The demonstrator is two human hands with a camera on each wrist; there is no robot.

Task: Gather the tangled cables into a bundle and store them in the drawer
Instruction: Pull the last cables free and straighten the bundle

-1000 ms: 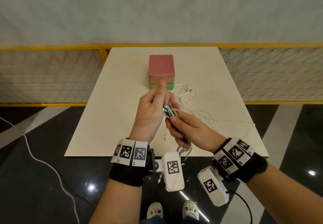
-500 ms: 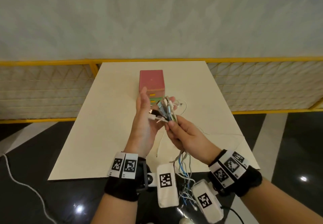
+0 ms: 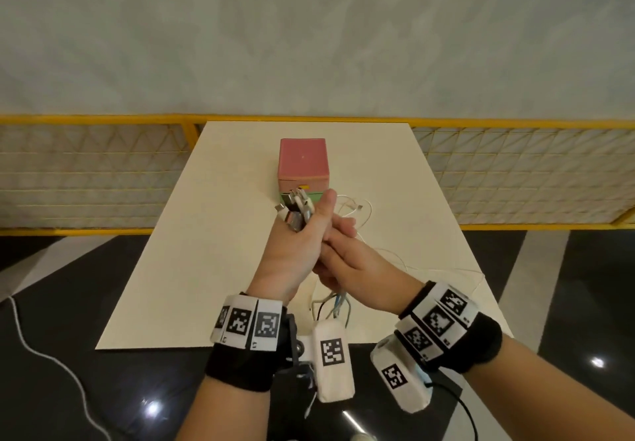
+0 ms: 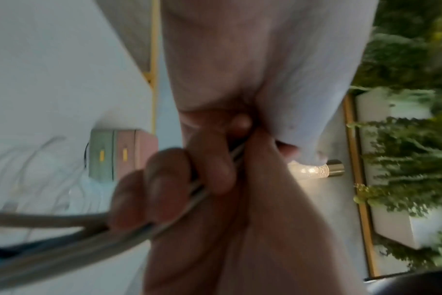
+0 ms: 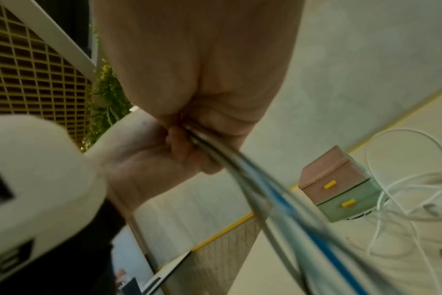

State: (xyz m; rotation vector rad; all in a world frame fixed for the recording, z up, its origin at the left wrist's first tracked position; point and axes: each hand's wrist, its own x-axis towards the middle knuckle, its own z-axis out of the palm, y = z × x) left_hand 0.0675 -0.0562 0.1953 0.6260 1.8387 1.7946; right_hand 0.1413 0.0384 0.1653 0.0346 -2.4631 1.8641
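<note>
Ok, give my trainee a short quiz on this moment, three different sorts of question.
1. True or false: both drawers of the drawer box are closed.
2. Which hand grips the cable bundle just below the plugs? A) left hand B) right hand C) neither
3. Fill in: loose white cables lie on the ____ beside the box.

Key: 1 true; 2 A; 3 table.

Soft even light, perhaps motion-blurred wrists.
</note>
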